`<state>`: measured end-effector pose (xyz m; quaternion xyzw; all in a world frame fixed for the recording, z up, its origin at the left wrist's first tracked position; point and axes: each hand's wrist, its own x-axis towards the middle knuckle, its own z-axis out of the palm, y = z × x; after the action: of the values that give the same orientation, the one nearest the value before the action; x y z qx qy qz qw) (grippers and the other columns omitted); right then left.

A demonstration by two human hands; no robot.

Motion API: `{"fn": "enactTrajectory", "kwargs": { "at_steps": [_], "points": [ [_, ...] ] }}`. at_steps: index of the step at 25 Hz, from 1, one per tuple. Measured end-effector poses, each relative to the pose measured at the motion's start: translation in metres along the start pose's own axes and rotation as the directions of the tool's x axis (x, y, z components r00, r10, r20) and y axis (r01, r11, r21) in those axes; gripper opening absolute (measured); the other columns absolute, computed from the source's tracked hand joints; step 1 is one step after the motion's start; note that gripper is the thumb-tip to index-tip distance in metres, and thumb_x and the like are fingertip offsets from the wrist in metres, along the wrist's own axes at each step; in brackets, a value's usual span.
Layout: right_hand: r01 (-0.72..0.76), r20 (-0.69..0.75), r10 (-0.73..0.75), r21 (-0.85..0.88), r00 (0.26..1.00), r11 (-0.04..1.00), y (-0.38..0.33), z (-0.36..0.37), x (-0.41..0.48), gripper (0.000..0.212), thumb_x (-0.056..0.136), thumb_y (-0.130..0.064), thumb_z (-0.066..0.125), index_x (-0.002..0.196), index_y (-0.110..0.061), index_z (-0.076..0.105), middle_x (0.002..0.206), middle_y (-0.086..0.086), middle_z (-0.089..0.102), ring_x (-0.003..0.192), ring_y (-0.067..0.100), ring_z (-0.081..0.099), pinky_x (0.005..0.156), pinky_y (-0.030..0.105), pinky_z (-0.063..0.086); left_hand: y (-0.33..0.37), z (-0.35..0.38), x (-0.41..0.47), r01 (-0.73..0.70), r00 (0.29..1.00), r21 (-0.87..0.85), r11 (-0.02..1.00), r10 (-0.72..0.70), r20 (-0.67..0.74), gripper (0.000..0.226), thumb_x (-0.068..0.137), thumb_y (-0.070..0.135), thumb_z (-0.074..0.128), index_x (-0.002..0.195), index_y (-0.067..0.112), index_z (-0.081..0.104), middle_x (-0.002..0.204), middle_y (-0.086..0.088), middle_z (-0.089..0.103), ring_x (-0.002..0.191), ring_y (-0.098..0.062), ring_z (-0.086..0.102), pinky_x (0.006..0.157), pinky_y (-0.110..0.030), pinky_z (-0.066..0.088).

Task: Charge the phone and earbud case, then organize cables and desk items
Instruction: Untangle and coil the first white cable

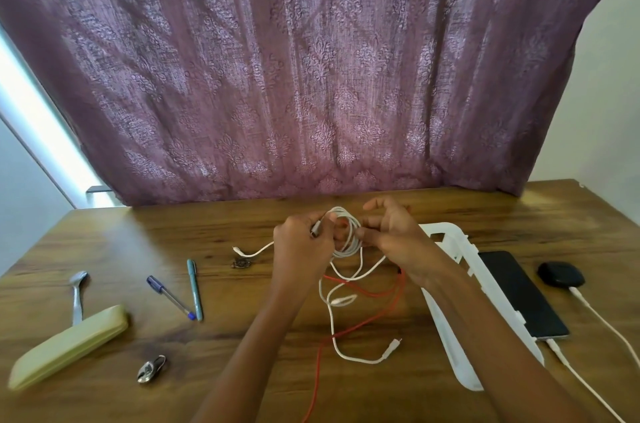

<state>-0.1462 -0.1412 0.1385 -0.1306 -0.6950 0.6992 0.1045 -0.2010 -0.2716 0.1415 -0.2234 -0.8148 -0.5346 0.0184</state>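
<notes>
Wooden table filled the lower frame.
- Lower left: pale green case, spoon, blue pen touching teal pen at their near tips, small metal object.
- Centre: loose white cable crossed red cable.
- Right: white tray, phone just beside it, earbud case near the phone, each with a white lead.

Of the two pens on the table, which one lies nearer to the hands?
The teal pen, lying right of the clear blue-capped pen.

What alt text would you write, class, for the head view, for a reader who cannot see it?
A left hand and right hand coil a white cable above a wooden desk, over a red cable. At right, a phone and earbud case lie plugged in.
</notes>
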Motion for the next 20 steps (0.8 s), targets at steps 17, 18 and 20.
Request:
{"fn": "enactTrajectory", "kwargs": {
  "at_steps": [17,18,20],
  "points": [
    [0.506,0.424,-0.815,-0.841,0.396,-0.192,0.041,-0.008,0.005,0.016,0.091,-0.008,0.055,0.100,-0.001,0.066,0.090,0.010,0.066,0.083,0.021,0.058,0.073,0.028,0.051,-0.013,-0.001,0.007,0.024,0.997,-0.073,0.997,-0.018,0.079,0.022,0.093,0.021,0.052,0.082,0.023,0.070,0.068,0.015,0.066,0.065,0.003,0.063,0.061,-0.012,0.048],
    [0.534,0.342,-0.840,-0.842,0.422,-0.074,0.042,-0.006,0.004,0.014,0.091,-0.009,0.055,0.097,-0.003,0.065,0.088,0.010,0.066,0.081,0.019,0.058,0.072,0.026,0.050,-0.014,0.000,0.006,0.017,0.997,-0.067,0.998,-0.011,0.075,0.021,0.093,0.020,0.052,0.086,0.020,0.071,0.068,0.014,0.066,0.064,0.001,0.063,0.060,-0.012,0.047],
    [0.559,-0.014,-0.822,-0.727,0.569,0.399,0.034,0.005,-0.001,0.004,0.089,-0.011,0.056,0.089,-0.010,0.060,0.080,0.007,0.064,0.075,0.011,0.057,0.067,0.017,0.047,-0.016,0.002,0.004,-0.004,0.998,-0.040,0.999,0.007,0.059,0.020,0.093,0.020,0.052,0.091,0.017,0.071,0.067,0.012,0.064,0.063,-0.002,0.060,0.058,-0.014,0.044]
  ]
}}
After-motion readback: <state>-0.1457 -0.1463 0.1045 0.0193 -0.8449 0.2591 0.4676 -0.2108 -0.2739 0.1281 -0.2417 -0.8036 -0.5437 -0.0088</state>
